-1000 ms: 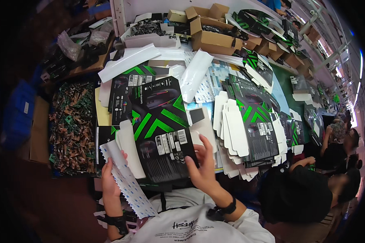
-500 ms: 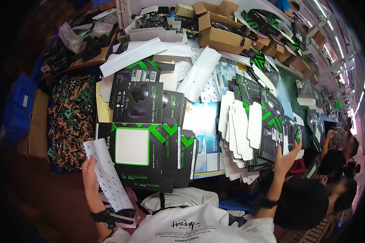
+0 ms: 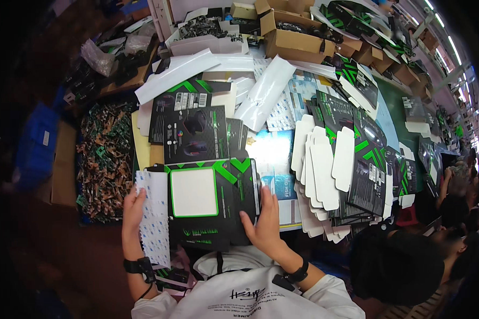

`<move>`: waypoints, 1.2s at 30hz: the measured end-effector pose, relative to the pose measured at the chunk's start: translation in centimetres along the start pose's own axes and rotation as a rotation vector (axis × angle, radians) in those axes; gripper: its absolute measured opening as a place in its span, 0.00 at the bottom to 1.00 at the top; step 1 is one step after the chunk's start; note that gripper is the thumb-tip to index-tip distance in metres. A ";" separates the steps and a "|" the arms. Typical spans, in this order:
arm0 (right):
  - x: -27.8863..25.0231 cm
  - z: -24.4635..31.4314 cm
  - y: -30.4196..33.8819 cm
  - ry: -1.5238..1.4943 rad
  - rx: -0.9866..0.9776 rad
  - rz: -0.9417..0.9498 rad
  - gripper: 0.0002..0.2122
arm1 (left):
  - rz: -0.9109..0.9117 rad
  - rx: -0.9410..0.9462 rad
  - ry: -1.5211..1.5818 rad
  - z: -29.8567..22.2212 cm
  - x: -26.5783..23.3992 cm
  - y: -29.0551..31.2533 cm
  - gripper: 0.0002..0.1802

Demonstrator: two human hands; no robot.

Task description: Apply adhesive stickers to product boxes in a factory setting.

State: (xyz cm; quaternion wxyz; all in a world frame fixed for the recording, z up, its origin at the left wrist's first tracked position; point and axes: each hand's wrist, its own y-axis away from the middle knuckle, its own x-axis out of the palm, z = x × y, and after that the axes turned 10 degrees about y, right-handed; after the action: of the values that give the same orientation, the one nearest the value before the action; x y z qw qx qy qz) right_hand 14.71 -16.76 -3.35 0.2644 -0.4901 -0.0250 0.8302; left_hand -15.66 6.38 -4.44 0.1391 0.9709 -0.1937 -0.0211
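Observation:
My left hand grips the left side of a white backing sheet with small blue print. The sheet hangs beside a stack of flat black-and-green mouse boxes at the table's front edge. A white window with a green border shows on the top box. At the stack's right side, my right hand touches its edge, thumb and fingers apart. More black printed boxes lie just behind this stack.
To the right, flat boxes with white flaps are fanned in a pile. A tray of small green-and-copper parts sits at left. White curled sheets and an open carton lie behind. A person in black sits at right.
My right hand has come left from the fanned pile to the stack's right edge. My left hand still holds the sheet, which is now more upright alongside the stack.

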 end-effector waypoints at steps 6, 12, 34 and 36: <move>-2.5 0.1 4.9 -0.057 -0.144 0.123 0.30 | 0.060 0.195 -0.232 -0.8 2.9 1.3 0.18; -3.4 0.2 3.7 -0.168 0.026 -0.032 0.34 | 0.127 0.230 -0.185 -2.4 3.8 0.8 0.14; -4.5 -0.4 -4.0 -0.532 -0.051 -0.367 0.25 | -0.207 0.327 0.172 -4.3 8.3 6.9 0.13; -3.9 -1.4 -6.9 -0.608 0.211 -0.140 0.28 | -0.149 0.253 0.199 -5.8 8.6 3.1 0.12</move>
State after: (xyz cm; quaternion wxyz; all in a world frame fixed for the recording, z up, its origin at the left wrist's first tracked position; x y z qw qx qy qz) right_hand 20.23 -13.02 1.12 0.3507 -0.1866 -0.0501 0.9164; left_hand -8.33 1.90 2.04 0.0322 0.9896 -0.1076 0.0894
